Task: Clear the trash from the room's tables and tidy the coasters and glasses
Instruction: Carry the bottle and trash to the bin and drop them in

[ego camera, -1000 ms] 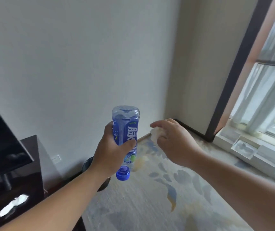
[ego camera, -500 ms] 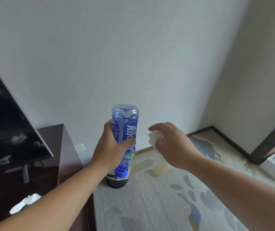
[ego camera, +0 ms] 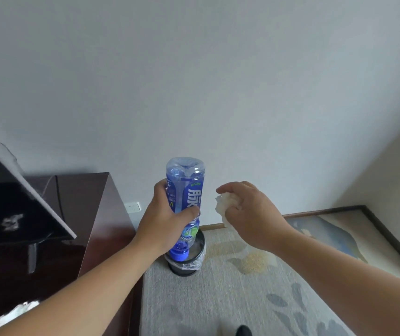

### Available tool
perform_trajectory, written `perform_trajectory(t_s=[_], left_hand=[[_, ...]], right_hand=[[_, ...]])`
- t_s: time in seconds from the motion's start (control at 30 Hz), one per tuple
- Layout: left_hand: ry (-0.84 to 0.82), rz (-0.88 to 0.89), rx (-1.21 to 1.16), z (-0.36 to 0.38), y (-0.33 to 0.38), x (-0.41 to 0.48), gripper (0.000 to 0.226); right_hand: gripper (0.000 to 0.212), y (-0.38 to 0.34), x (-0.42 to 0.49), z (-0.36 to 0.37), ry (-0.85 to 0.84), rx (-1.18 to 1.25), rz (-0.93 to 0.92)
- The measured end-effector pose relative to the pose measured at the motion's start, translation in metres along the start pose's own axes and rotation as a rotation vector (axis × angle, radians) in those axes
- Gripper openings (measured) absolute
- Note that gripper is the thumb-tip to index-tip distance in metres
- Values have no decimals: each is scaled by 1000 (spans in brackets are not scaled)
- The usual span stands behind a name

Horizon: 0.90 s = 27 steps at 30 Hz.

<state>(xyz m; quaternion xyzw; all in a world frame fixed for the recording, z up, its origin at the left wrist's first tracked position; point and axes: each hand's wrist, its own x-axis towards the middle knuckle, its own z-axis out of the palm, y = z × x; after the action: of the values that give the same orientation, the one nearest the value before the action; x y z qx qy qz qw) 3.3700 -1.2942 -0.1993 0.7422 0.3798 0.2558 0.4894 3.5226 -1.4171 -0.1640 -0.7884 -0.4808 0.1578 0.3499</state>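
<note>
My left hand (ego camera: 167, 221) grips a blue-labelled plastic bottle (ego camera: 186, 187) upside down, its blue cap pointing at the floor. Directly below the cap stands a small black trash bin (ego camera: 194, 264) with a clear liner, on the carpet by the wall. My right hand (ego camera: 250, 214) holds a crumpled white tissue (ego camera: 223, 204) in its curled fingers, level with the bottle and just right of it, above the carpet beside the bin.
A dark wooden cabinet (ego camera: 92, 214) stands at the left with a black TV screen (ego camera: 7, 202) on it. A wall socket (ego camera: 132, 206) sits behind the cabinet. Patterned grey carpet (ego camera: 218, 299) covers the floor; the room corner lies at the right.
The view has swung left and down, away from the window. The bin has come into full view below the bottle. Both hands keep the same hold.
</note>
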Motion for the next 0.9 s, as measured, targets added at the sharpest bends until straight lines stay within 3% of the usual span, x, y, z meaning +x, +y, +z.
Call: perform_trajectory(t_s=[0.2, 0.47, 0.6, 0.77, 0.9], left_hand=[[141, -129, -1, 43, -20, 60, 55], [182, -260, -21, 88, -64, 112, 58], [190, -302, -12, 98, -95, 134, 57], [156, -365, 13, 106, -155, 158, 55], [128, -428, 32, 120, -221, 175, 53]], right_hand=[[44, 62, 78, -1, -144, 30, -79], [48, 136, 146, 25, -294, 25, -58], [54, 163, 171, 53, -332, 32, -29], [37, 195, 201, 104, -354, -4, 22], [36, 227, 218, 157, -385, -16, 33]])
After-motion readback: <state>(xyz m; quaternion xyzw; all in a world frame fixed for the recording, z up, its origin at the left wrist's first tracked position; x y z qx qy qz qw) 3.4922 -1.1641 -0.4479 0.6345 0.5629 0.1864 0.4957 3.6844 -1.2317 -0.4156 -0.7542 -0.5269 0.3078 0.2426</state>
